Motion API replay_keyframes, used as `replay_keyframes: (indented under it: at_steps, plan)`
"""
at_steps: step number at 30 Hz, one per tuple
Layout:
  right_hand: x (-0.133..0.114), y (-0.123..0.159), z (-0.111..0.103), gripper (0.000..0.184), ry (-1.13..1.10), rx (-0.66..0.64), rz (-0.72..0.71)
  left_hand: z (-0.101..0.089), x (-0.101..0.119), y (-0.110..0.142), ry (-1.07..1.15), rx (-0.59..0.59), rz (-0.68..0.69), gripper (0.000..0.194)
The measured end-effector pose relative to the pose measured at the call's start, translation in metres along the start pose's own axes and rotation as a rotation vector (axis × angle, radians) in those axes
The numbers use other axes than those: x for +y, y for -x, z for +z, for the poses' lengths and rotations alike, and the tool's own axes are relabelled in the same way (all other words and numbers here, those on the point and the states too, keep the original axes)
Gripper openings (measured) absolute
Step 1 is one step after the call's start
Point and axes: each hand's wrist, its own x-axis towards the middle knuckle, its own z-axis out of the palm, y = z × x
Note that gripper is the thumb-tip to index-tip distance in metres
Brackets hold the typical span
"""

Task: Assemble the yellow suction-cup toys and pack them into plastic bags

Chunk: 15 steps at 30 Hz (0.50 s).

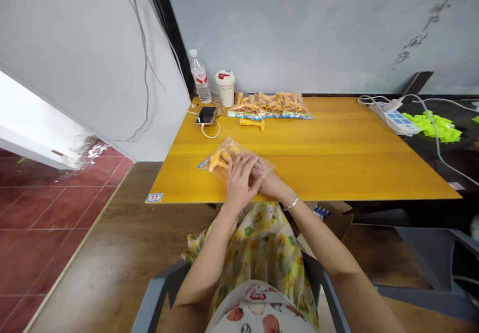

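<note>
The left hand [241, 182] lies across the right hand [267, 181], both flat with fingers loosely together, on a clear plastic bag [220, 158] of orange-yellow plastic pieces near the front edge of the yellow wooden table [337, 173] (whether either hand really grips the slick film, I cannot tell). Farther back, a row of glossy bags [269, 106] lies untouched, with one smooth orange piece [252, 122] loose just in front.
</note>
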Motion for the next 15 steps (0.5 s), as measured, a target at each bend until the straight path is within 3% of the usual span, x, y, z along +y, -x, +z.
replay_keyframes:
  at_steps: [4,8,10,12,15]
  plan:
    - [-0.003,0.019,-0.032,0.034,0.202,-0.038,-0.160,-0.001,-0.021,0.000,-0.041,-0.080,-0.020,0.057]
    - [-0.005,0.023,-0.084,0.031,0.114,-0.155,0.020,0.003,-0.031,0.000,-0.093,-0.104,-0.037,0.051]
    - [0.001,0.010,-0.105,0.039,0.099,-0.106,0.121,0.004,-0.032,-0.001,-0.110,-0.115,-0.029,0.049]
    - [0.011,-0.013,-0.116,0.040,0.157,0.025,0.168,0.004,-0.032,-0.002,-0.120,-0.124,-0.022,0.047]
    - [0.032,-0.063,-0.110,0.031,0.290,0.164,0.195,0.003,-0.032,-0.004,-0.133,-0.117,-0.012,0.041]
